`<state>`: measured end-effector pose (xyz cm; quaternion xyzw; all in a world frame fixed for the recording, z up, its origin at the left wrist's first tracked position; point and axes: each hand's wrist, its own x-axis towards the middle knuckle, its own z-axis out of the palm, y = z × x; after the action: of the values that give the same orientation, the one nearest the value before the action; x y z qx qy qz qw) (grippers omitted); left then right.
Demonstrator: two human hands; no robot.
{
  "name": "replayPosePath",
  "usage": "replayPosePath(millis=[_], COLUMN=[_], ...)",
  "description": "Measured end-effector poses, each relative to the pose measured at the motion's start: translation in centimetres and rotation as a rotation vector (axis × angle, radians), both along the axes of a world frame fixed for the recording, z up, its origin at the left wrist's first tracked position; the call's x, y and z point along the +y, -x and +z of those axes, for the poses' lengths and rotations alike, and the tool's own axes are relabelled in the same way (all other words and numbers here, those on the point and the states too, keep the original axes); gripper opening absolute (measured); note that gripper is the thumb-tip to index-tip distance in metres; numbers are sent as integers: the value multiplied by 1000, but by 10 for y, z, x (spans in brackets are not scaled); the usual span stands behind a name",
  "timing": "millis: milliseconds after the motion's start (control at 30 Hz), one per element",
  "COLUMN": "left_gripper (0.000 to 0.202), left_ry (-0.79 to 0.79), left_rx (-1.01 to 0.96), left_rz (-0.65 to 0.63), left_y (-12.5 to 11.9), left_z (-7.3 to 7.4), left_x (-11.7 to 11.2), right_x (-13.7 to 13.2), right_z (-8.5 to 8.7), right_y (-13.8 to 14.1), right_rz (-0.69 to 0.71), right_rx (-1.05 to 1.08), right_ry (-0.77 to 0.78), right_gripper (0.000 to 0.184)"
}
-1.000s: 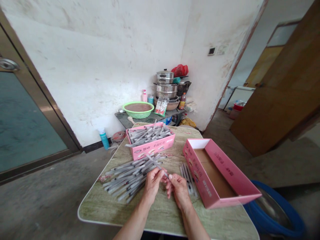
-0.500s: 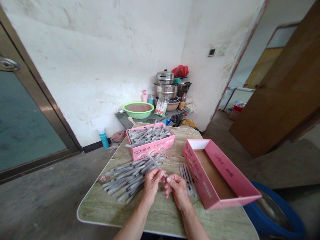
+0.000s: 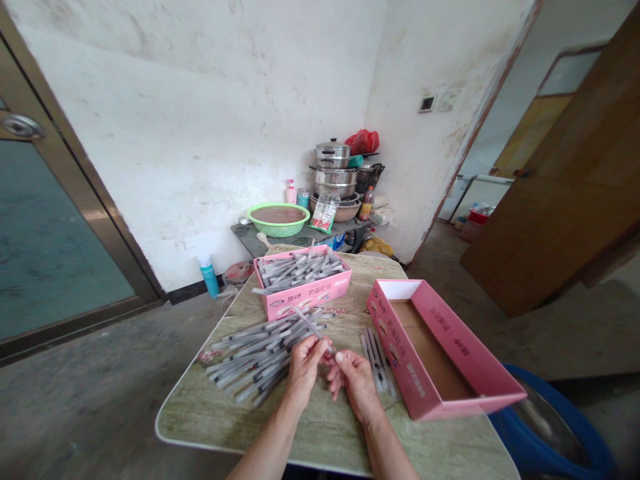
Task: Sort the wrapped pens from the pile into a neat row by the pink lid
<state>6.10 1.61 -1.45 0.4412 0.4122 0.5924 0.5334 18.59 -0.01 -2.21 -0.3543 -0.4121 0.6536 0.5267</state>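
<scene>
Between my fingertips is one slim grey pen (image 3: pixel 309 323), slanting up and to the left. My left hand (image 3: pixel 304 363) pinches it along the middle. At its lower end, the thumb and fingers of my right hand (image 3: pixel 354 373) close on it. To the left of my hands a loose pile of similar pens (image 3: pixel 255 363) with dark ends lies on the table. A small row of pens (image 3: pixel 377 363) lies to the right of my right hand. Behind the pile stands a pink box (image 3: pixel 307 297) heaped with more pens.
A larger pink box (image 3: pixel 443 404) with a bare bottom stands at the right of the wood-patterned table (image 3: pixel 200 427). Past the far edge, a dark low stand holds a green basin (image 3: pixel 280 229) and stacked pots (image 3: pixel 334 179). A blue tub (image 3: pixel 565 427) sits below on the right.
The view shifts very slightly. My right fingers move a little at the pen's lower end, while both hands keep hold of it in the same place.
</scene>
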Motion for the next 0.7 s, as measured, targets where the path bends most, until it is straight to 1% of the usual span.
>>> replayPosePath(millis=[100, 300, 500, 633, 700], left_gripper=[34, 37, 35, 38, 39], left_ry=[-14, 19, -19, 1, 1], left_rx=[-8, 6, 3, 21, 24], left_rz=[-8, 1, -3, -8, 1], left_y=[1, 0, 1, 2, 1], left_z=[-1, -2, -4, -6, -5], left_x=[1, 2, 1, 2, 2], right_x=[0, 2, 2, 1, 1], right_z=[0, -2, -4, -4, -3], right_y=[1, -1, 0, -1, -1], right_rz=[27, -32, 12, -29, -27], right_rx=[10, -23, -43, -55, -54], right_ry=[12, -33, -16, -43, -40], right_gripper=[42, 33, 40, 34, 34])
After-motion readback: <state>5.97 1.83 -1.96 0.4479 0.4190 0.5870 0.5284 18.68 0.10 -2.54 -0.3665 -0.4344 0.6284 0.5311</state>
